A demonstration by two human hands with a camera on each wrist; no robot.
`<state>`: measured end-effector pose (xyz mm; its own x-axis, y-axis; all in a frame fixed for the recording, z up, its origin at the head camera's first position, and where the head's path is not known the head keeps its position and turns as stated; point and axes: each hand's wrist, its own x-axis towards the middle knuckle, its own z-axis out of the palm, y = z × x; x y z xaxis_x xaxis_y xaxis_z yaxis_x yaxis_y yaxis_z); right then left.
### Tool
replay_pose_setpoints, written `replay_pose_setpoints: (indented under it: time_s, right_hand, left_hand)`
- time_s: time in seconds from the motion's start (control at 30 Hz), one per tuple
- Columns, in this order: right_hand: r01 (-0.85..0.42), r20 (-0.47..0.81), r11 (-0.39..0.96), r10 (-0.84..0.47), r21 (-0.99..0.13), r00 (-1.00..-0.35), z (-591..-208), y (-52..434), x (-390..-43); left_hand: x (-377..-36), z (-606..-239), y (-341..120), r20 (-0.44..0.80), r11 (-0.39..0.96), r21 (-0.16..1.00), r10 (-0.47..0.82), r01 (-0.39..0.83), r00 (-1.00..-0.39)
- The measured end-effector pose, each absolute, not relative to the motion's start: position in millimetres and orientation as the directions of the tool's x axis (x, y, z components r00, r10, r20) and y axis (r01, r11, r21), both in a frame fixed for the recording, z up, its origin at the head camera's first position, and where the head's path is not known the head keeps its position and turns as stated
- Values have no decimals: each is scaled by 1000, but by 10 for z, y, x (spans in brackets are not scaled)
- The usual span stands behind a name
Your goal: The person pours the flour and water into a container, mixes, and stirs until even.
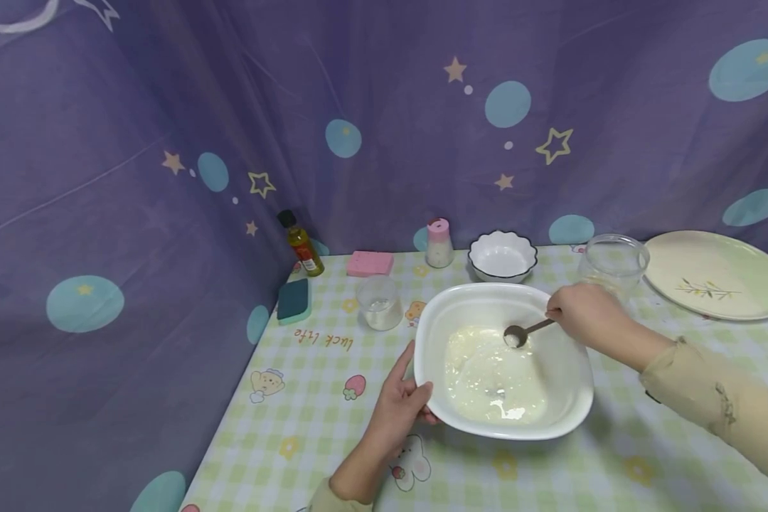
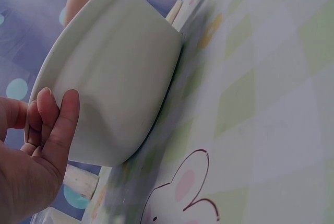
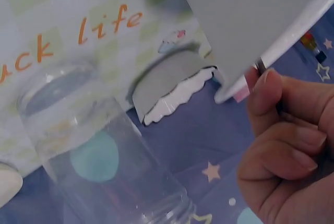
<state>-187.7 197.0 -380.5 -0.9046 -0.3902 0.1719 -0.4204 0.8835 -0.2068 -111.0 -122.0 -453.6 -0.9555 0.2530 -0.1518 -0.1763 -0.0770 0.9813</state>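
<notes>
A white basin stands on the table, holding a pale, milky liquid with small bubbles and lumps. My left hand grips its left rim, thumb over the edge and fingers against the outer wall. From the far right side, my right hand pinches the handle of a small brown spoon. The spoon's bowl is over the liquid and carries a little white matter. In the right wrist view only a short dark bit of handle shows by the fingertips.
Behind the basin are a scalloped white bowl, a pink-topped shaker and a clear container. A large plate lies at right. Leftward stand a clear cup, a pink sponge, a dark green sponge and an oil bottle.
</notes>
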Motion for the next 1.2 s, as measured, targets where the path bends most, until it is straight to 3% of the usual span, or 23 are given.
replay_pose_setpoints:
  time_s: [0.37,0.6,0.9,1.2]
  right_hand:
    - [-513,46,827,-518,-231,-854,-3696,2136,-1778]
    - [-493,-97,775,-569,-394,-817,-3748,2073,-1702]
    - [-613,110,671,-632,-418,-767,-3941,1841,-1649]
    - [-604,213,715,-568,-351,-795,-4043,1581,-1684]
  left_hand:
    - [-1114,-4550,-1222,-144,-79,983,254,-169,-956]
    - [-1108,-4556,-1225,-136,-85,983,262,-163,-955]
    - [-1107,-4551,-1224,-151,-78,981,250,-175,-956]
    - [-1100,-4543,-1233,-116,-98,984,273,-148,-955]
